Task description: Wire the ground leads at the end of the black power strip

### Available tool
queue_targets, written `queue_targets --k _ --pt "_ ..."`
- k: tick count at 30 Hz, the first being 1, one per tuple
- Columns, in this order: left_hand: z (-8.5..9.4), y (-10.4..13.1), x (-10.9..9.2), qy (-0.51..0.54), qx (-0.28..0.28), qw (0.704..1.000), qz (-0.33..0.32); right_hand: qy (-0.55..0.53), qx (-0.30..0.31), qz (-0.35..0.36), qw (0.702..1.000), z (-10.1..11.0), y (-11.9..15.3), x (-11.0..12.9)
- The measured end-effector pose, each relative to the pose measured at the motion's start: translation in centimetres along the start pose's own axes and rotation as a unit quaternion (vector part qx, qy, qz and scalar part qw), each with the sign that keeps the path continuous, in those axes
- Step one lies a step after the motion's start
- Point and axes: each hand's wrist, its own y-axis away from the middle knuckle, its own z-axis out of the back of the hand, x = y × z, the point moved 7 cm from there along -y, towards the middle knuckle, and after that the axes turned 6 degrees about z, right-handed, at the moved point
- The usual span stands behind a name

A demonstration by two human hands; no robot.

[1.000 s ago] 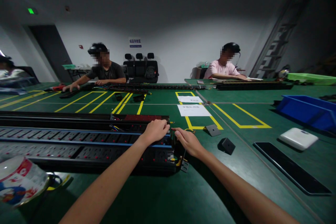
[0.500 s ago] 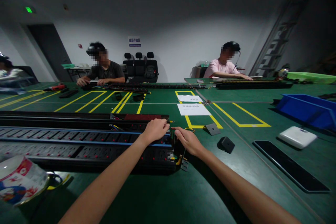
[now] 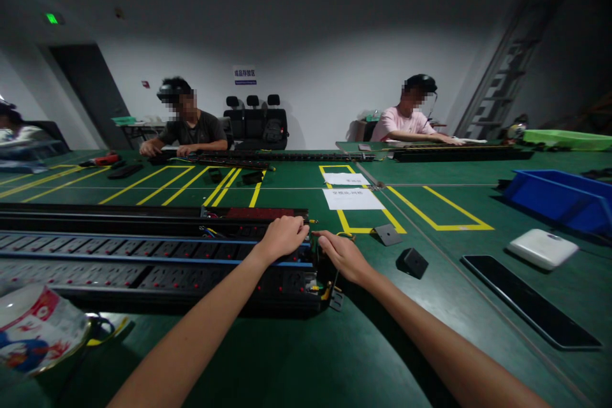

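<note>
Dim room, green table (image 3: pixel 296 357), yellow tape (image 3: pixel 449 229); wall sign (image 3: pixel 245 74) reads 成品存放区. Socket strips (image 3: pixel 179 248) lie tabletop, left hand (image 3: pixel 285 236) over their right end, right hand (image 3: pixel 345 257) just beside; I can't tell either grip.

Of the person's own hands I count two, one left hand (image 3: pixel 282 237) and one right hand (image 3: pixel 347 258). Near the left one there are two long rows of sockets (image 3: pixel 157 248). Other people (image 3: pixel 194 131) are three (one of them is cut by the left edge). On the near table (image 3: pixel 287 357) I find two white papers (image 3: pixel 352 199), one printed tub (image 3: pixel 41 335), one phone (image 3: pixel 530 303), one white box (image 3: pixel 542 248) and one blue bin (image 3: pixel 559 201). Along the wall there are three seats (image 3: pixel 252 124), one door (image 3: pixel 88 89) and one ladder (image 3: pixel 504 70).
</note>
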Motion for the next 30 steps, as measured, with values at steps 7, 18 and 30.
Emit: queue_targets --k 7,18,30 --pt "-0.05 -0.02 0.02 0.001 -0.004 1.000 -0.004 0.002 0.003 -0.004 1.000 0.09 0.02 0.17" --pt "0.02 0.01 -0.06 0.001 -0.004 1.000 -0.004 -0.001 0.002 -0.002 1.000 0.15 -0.03 0.20" --pt "-0.07 0.01 0.01 -0.002 -0.014 1.000 -0.013 -0.005 -0.001 0.002 1.000 0.14 0.05 0.30"
